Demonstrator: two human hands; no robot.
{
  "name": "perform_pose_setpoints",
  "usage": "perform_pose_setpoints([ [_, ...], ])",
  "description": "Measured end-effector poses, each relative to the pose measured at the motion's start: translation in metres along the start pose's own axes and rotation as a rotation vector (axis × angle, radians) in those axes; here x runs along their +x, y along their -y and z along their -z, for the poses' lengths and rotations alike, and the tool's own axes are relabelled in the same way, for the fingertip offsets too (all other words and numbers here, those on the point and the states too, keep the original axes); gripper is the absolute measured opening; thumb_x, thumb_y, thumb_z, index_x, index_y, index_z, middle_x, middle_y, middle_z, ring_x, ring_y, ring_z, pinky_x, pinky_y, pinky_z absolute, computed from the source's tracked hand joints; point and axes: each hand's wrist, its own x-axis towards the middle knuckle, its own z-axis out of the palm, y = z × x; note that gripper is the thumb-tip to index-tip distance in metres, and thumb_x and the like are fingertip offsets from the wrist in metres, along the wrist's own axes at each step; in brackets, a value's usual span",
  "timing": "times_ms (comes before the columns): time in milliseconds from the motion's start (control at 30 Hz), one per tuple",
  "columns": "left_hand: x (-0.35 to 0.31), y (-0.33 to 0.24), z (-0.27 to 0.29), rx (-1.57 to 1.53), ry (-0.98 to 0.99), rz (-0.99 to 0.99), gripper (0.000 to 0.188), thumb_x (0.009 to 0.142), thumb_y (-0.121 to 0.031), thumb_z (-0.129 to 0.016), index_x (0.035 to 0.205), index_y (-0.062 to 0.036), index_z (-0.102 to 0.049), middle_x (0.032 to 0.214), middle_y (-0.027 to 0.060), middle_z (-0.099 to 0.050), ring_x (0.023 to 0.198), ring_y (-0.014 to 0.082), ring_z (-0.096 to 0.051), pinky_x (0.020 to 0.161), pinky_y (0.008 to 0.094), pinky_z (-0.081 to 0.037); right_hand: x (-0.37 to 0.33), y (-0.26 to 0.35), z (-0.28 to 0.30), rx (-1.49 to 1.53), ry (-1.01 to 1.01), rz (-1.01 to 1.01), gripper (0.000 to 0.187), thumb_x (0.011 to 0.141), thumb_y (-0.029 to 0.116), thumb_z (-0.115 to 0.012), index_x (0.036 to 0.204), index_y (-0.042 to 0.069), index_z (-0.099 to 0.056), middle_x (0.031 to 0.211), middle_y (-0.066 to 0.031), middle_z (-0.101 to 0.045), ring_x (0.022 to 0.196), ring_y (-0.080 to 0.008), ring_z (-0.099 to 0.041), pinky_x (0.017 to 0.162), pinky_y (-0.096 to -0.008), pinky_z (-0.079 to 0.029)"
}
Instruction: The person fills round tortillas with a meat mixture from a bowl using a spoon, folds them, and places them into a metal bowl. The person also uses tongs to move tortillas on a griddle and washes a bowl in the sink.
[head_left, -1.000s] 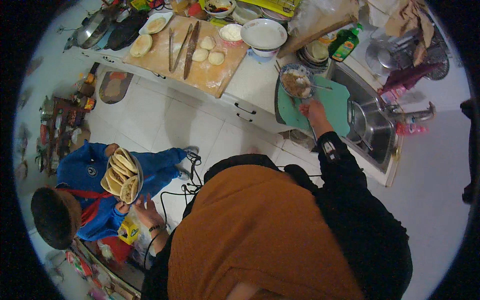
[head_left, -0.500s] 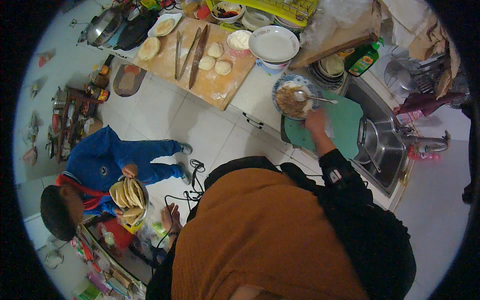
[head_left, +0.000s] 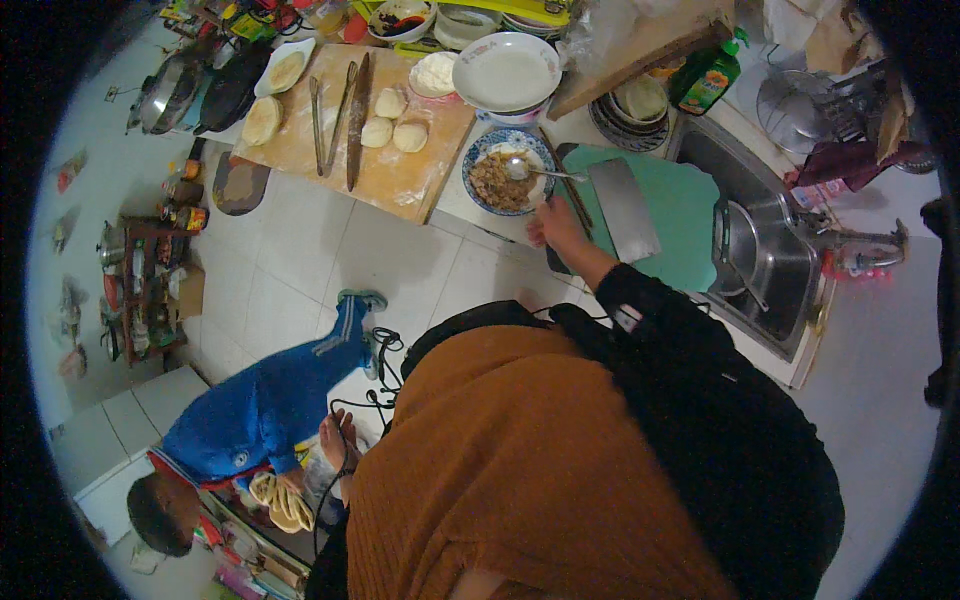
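Observation:
A blue-and-white bowl (head_left: 545,165) of minced filling (head_left: 497,183) sits on the counter, with a metal spoon (head_left: 518,168) resting in it. My right hand (head_left: 562,232) is at the bowl's near right rim, its fingers loosely bent and apart; contact with the rim is hard to make out. Beside it, a cleaver (head_left: 625,210) lies flat on a green cutting board (head_left: 690,215), and chopsticks (head_left: 572,195) lie along that board's left edge. Down at my left side, my left hand (head_left: 337,440) is open, with a black cable (head_left: 352,452) passing by its wrist.
A floured wooden board (head_left: 430,165) holds dough balls (head_left: 390,103), a rolling pin (head_left: 357,125) and tongs (head_left: 318,120). To the right is a steel sink (head_left: 785,325). A person in blue (head_left: 260,400) stands at left by flatbreads (head_left: 285,505); cables (head_left: 388,345) lie on the floor.
The bowl has shifted left off the green board along with my right hand, uncovering the cleaver and chopsticks. The person in blue has bent lower, lowering the flatbreads. The whole view has shifted.

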Motion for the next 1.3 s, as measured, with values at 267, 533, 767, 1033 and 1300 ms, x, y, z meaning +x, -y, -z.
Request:
perform_pose_setpoints([
  [267, 0.028, 0.000, -0.014, 0.161, 0.067, -0.115, 0.027, 0.100, -0.027, -0.062, 0.117, -0.0069, -0.058, 0.117, 0.0072, -0.066, 0.089, 0.0175, -0.066, 0.078, 0.0315, -0.051, -0.034, -0.028, 0.088, -0.590, -0.321, 0.429, 0.018, 0.091, 0.022, -0.063, 0.098, 0.006, -0.060, 0.078, -0.0161, -0.065, 0.079, -0.0338, -0.066, 0.075, -0.0475, -0.053],
  [533, 0.045, -0.053, -0.082, 0.483, 0.091, -0.381, 0.020, 0.099, -0.013, -0.060, 0.116, -0.0038, -0.060, 0.108, 0.0084, -0.065, 0.091, 0.0153, -0.065, 0.075, 0.0283, -0.055, 0.011, 0.000, 0.046, 0.153, -0.049, 0.272, 0.043, 0.096, 0.027, -0.066, 0.129, 0.005, -0.050, 0.083, -0.0016, -0.056, 0.065, -0.0125, -0.053, 0.056, -0.0302, -0.046],
  [767, 0.093, -0.063, -0.088, 0.307, 0.161, -0.269, 0.017, 0.103, -0.014, -0.054, 0.113, -0.0040, -0.063, 0.109, 0.0081, -0.069, 0.095, 0.0171, -0.070, 0.078, 0.0298, -0.056, 0.047, -0.005, -0.001, 0.286, -0.018, 0.007, 0.039, 0.104, 0.020, -0.046, 0.139, 0.004, -0.040, 0.095, -0.0125, -0.065, 0.069, -0.0235, -0.068, 0.056, -0.0379, -0.053],
  [1033, 0.204, -0.095, -0.030, 0.309, 0.174, -0.237, 0.016, 0.102, -0.012, -0.055, 0.113, -0.0038, -0.062, 0.109, 0.0078, -0.069, 0.096, 0.0176, -0.069, 0.080, 0.0308, -0.058, 0.068, -0.022, -0.015, 0.337, -0.268, 0.043, 0.048, 0.100, 0.010, -0.048, 0.145, 0.003, -0.033, 0.124, -0.0180, -0.059, 0.087, -0.0301, -0.069, 0.069, -0.0451, -0.058],
  [1300, 0.362, -0.158, 0.055, 0.160, 0.252, -0.114, 0.019, 0.100, -0.018, -0.059, 0.115, -0.0053, -0.061, 0.106, 0.0057, -0.067, 0.088, 0.0173, -0.068, 0.072, 0.0282, -0.053, 0.086, -0.028, -0.004, -0.845, -0.381, 0.222, 0.040, 0.085, 0.018, -0.074, 0.120, 0.002, -0.063, 0.115, -0.0190, -0.066, 0.102, -0.0332, -0.067, 0.084, -0.0451, -0.056],
])
